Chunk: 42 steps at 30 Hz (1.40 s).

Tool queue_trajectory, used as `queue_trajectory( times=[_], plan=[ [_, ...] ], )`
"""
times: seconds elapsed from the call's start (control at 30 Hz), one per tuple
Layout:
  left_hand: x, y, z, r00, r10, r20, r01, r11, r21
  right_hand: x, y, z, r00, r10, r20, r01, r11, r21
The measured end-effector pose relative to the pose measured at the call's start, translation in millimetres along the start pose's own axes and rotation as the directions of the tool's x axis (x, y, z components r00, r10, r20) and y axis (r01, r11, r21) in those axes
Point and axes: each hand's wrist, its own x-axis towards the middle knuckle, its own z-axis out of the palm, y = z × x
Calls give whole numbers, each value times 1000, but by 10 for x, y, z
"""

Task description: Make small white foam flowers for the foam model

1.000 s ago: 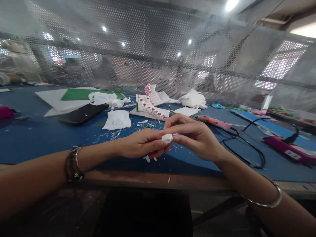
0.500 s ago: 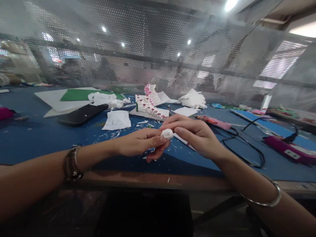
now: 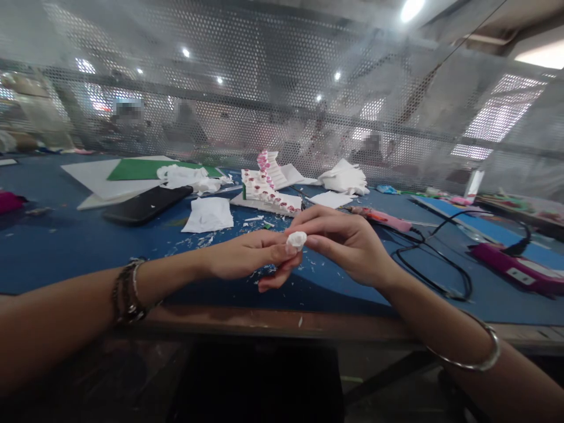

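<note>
A small crumpled white paper roll, looking like a tissue rosette, is pinched between the thumb and fingers of my left hand. My right hand meets it from the other side, its thumb and fingertips closed against the roll's edge. Both hands hover over the blue table near its front edge. Beyond them stands a white folded model dotted with pink and red pieces. A flat white tissue square lies left of it.
A glue gun with a black cable lies to the right, near a purple power strip. At left are a black phone, green paper and crumpled tissue. Stacked tissues sit behind. White scraps litter the blue table.
My right thumb has moved left and closed onto the paper roll. The white strip that showed below my right hand is no longer visible. The roll has turned slightly.
</note>
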Motion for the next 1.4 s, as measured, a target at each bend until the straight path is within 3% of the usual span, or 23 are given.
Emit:
queue_trajectory(
  times=[0.27, 0.47, 0.6, 0.87, 1.1, 1.4],
  plan=[
    [1, -8, -6, 1000, -26, 5, 27, 998, -65, -1, -3, 21, 1000, -14, -19, 12, 998, -65],
    [-1, -25, -34, 1000, 7, -11, -8, 992, -128, -13, 8, 27, 1000, 2, 1, -2, 999, 40],
    [0, -24, -48, 1000, -7, -9, 6, 987, -162, -13, 32, 51, 998, 21, -55, -17, 997, 81],
    [23, -12, -25, 996, -9, -92, -9, 980, -199, 0, 52, 63, 993, 35, -112, -36, 999, -6],
    [31, -73, -64, 995, 7, -96, -34, 958, -284, -13, 60, 61, 996, 60, -60, -54, 994, 97],
    [44, -60, -42, 995, 2, -99, -28, 965, -261, 0, 77, 73, 992, 66, -105, -58, 995, 77]
  ],
)
